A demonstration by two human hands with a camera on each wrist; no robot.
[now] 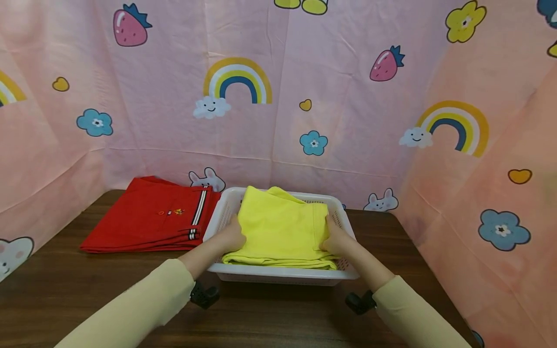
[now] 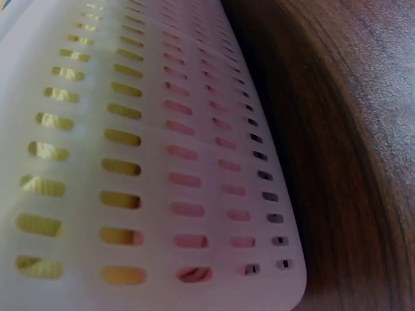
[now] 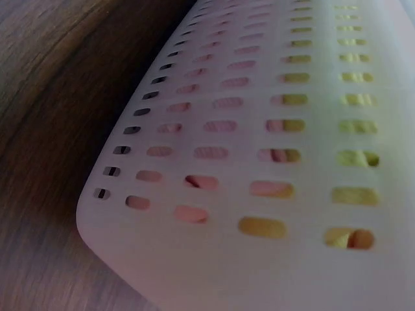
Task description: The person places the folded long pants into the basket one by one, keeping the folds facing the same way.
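A folded yellow garment [image 1: 283,227] lies in a white plastic basket [image 1: 287,273], its front folds close to the near rim. My left hand [image 1: 234,237] grips the garment's left side, thumb on top, with the other fingers mostly hidden. On the opposite side, my right hand [image 1: 338,238] holds the right edge, its thumb over the cloth. Both wrist views look at the slotted basket wall [image 2: 149,149], and neither shows the hands. Yellow shows through the upper slots and pink cloth [image 3: 211,153] through the lower ones.
Left of the basket, a folded red garment [image 1: 152,217] with black and white stripes lies on the dark wooden table [image 1: 270,319]. A patterned pink curtain [image 1: 278,130] encloses the table at the back and sides.
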